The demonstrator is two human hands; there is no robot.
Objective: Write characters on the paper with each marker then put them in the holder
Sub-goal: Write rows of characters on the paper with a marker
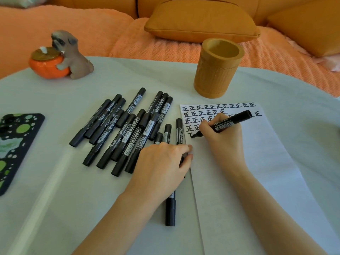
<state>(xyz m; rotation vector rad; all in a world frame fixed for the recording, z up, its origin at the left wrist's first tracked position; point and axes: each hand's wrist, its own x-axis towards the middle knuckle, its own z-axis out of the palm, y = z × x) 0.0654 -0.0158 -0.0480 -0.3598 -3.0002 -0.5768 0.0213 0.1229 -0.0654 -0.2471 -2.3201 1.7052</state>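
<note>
Marker point(231, 120), black and uncapped, is pinched in the grip of the right hand point(223, 138), thumb and fingers closed round the barrel near its writing end. The tip touches the paper point(257, 162) at the left of a fifth row, where one character is only partly drawn. Above it stand four rows of the same bold black character; the hand and marker hide part of the lower rows.

The left hand point(165, 159) rests palm down at the paper's left edge, fingers bent. Something dark shows at its fingertips, perhaps a cap or a marker lying beneath, so whether this grip holds anything cannot be told. One capped marker point(170, 210) sticks out from under the wrist toward the viewer.

Left of the paper lies a loose pile of black markers point(125, 129), more than a dozen, flat on the white table point(110, 76). The brown cylindrical holder point(217, 70) stands upright just beyond the paper's top edge; the part of its inside that shows holds no marker.

Judging by this, much writing is done, yet the putting-away seems hardly begun: the marker in use and the whole pile are not yet in the holder.

Farther off sit a dog figurine hugging an orange fruit point(62, 56) and a dark spotted case point(16, 148).
</note>
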